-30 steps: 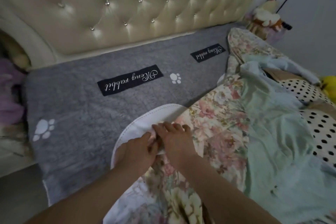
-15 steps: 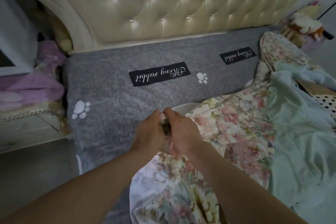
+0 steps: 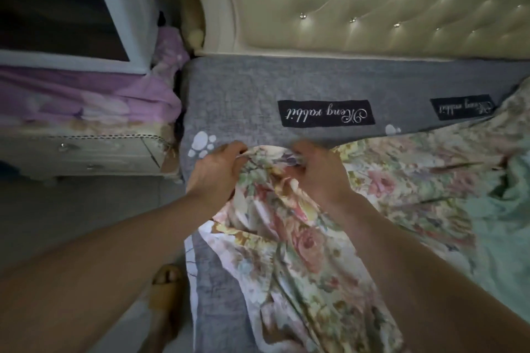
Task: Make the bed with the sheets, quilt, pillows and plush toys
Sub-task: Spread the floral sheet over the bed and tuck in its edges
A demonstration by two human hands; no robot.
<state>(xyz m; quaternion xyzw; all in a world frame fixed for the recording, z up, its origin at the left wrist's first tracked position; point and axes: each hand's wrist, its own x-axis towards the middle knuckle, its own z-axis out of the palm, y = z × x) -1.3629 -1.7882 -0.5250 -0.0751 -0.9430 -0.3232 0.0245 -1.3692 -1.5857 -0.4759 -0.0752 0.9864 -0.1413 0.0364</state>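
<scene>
The left hand (image 3: 213, 172) and right hand (image 3: 318, 173), close together half a second ago, have drawn apart along the floral quilt (image 3: 401, 180). Each has its fingers curled tight round the quilt's top hem, stretching it between them. The hem now lies nearer the headboard (image 3: 372, 3), over the grey sheet (image 3: 243, 94). That suggests the corner is being spread square, while the rest lies rumpled farther from the headboard.

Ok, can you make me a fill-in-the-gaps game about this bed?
The left hand and right hand both grip the ____ quilt. The sheet beneath it is coloured ____. The white mark beside the left hand is a ____ print.
Missing words: floral; grey; paw.
</scene>
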